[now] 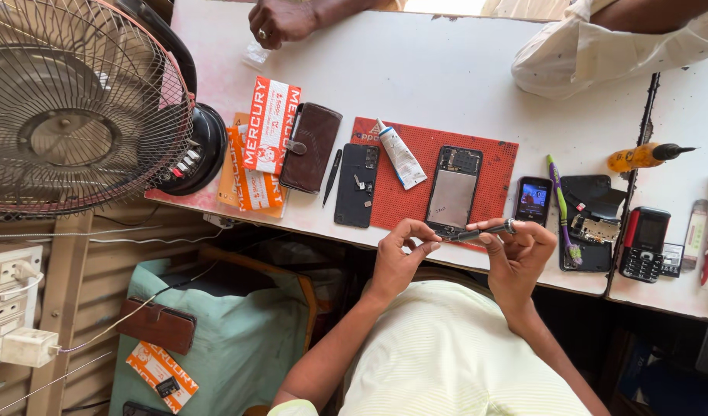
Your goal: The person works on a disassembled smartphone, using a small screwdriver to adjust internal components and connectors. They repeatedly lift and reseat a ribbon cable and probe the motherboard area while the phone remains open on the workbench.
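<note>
The right hand (520, 258) held a slim screwdriver (481, 231) in a closed grip, shaft lying nearly level and tip pointing left. The left hand (400, 254) met that tip with thumb and forefinger pinched together; whether it gripped anything small could not be told. Both hands hovered over the near edge of the desk (462, 85), just near of an opened phone (454, 191) lying on a red mat (496, 173). On the mat's left part lay a white tube (401, 154); a black back cover (357, 185) overlapped the mat's left edge. A small keypad phone (533, 200) stood just right of the mat. Farther left were tweezers (332, 176), a brown wallet case (310, 146) and a fan (77, 108). Another person's hand (281, 21) rested at the far edge.
</note>
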Tool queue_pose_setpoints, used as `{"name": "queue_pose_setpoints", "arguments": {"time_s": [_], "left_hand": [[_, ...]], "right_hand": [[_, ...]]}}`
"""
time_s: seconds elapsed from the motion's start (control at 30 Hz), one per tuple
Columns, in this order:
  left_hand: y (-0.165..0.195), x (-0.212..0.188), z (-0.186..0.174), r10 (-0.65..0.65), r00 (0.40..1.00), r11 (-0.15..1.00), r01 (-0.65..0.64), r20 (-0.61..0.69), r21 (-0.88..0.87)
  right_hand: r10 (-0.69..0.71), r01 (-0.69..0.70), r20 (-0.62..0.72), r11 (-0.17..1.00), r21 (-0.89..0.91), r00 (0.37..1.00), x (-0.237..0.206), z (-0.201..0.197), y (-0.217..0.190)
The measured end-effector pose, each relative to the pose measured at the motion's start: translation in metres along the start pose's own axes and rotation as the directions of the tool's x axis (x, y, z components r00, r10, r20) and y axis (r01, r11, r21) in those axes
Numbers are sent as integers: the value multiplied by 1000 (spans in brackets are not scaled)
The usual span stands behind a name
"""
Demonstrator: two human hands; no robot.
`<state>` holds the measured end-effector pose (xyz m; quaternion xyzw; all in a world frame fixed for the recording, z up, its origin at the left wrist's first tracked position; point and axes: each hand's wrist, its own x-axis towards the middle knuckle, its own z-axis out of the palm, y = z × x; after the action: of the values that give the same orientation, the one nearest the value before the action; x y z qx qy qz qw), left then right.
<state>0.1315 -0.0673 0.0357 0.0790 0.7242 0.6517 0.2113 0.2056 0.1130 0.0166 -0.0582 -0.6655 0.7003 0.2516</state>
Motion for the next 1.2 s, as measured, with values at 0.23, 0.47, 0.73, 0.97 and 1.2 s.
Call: {"name": "queue_pose_setpoints", "arguments": {"time_s": [0.23,0.47,0.73,0.97,1.2], "left_hand": [[2,0,4,200,979,959,-187,-42,213],[-7,25,1,397,913,868,-408,97,284],[-17,40,-1,370,891,838,-442,262,320],[-30,42,4,353,889,830,-441,290,342],[-33,41,8,353,875,811,-463,332,358]], "right_hand": [[-112,117,96,992,-50,989,-1,4,0],[-208,232,161,960,-154,965,8,-3,5],[-281,359,269,881,-309,921,12,-6,11],[-290,382,280,844,-376,915,9,-8,15],[-292,406,309,809,-425,905,7,-11,8]]}}
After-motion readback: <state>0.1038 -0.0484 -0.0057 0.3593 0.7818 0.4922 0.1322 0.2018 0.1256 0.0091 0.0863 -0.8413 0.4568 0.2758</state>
